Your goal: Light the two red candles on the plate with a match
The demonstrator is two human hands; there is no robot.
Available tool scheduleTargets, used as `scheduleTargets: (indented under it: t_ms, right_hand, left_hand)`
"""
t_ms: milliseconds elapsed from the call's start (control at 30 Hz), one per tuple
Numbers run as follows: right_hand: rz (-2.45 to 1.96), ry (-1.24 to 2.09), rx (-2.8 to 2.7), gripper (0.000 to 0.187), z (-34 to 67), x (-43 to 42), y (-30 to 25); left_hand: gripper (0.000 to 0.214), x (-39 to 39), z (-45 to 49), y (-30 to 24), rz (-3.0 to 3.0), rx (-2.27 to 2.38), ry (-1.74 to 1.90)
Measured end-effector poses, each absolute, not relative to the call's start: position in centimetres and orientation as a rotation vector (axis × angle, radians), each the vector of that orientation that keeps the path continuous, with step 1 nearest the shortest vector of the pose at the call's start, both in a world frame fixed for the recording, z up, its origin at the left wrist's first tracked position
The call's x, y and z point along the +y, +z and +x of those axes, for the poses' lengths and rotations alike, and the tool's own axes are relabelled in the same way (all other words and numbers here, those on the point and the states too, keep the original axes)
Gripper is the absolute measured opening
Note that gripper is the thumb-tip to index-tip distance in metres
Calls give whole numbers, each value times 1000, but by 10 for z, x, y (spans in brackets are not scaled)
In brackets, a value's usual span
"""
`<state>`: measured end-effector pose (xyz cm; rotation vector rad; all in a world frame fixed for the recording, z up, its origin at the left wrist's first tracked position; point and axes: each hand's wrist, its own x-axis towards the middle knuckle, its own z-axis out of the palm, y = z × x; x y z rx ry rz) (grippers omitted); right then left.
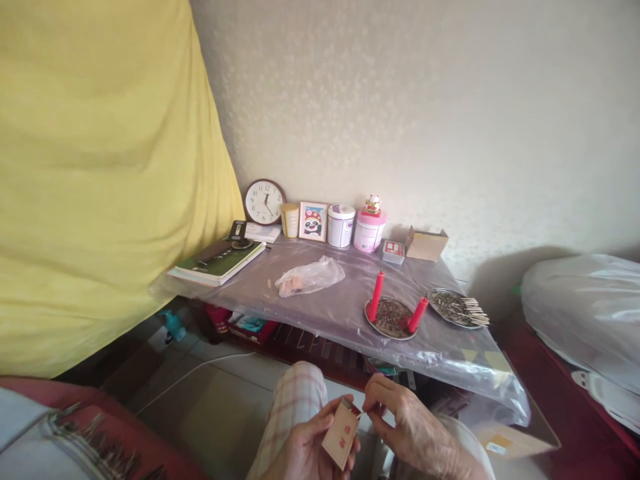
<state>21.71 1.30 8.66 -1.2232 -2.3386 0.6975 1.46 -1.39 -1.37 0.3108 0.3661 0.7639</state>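
My left hand [307, 443] is wrapped round a small matchbox [341, 437] with red print, tilted above my lap. Its upper end is partly slid out, and red match heads show inside. At that end, the thumb and fingers of my right hand [405, 417] pinch a thin pale match [361, 415], close against the box edge. Beyond my hands, two red candles, one taller and upright [377, 297] and one shorter and leaning [417, 315], stand on a round metal plate [393, 337] covered in dark burnt bits.
On the plastic-covered table [330, 313], a second plate [453, 325] holds many used matches. A plastic bag [313, 275], a green book [220, 263], a clock [265, 202], a picture frame [313, 221], canisters [341, 227] and an open carton [427, 245] lie farther back. A yellow curtain [110, 167] hangs left.
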Motion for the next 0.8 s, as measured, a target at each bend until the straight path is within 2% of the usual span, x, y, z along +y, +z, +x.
scheduleTargets:
  t_ms: [133, 333, 467, 633, 800]
  right_hand:
    - [-1247, 590, -2361, 27, 222, 12, 84]
    - [-1272, 745, -2193, 33, 239, 14, 74]
    - [-1382, 889, -1803, 19, 246, 14, 67]
    - [-1386, 1172, -1279, 28, 234, 5, 72]
    - [-1247, 1240, -1049, 29, 217, -5, 79]
  left_hand:
    - [44, -14, 14, -7, 313, 391, 764]
    - [42, -12, 10, -6, 292, 414, 778]
    - [43, -11, 7, -2, 291, 396, 816]
    - [42, -11, 6, 17, 329, 385, 916]
    - [41, -10, 6, 37, 393, 351, 985]
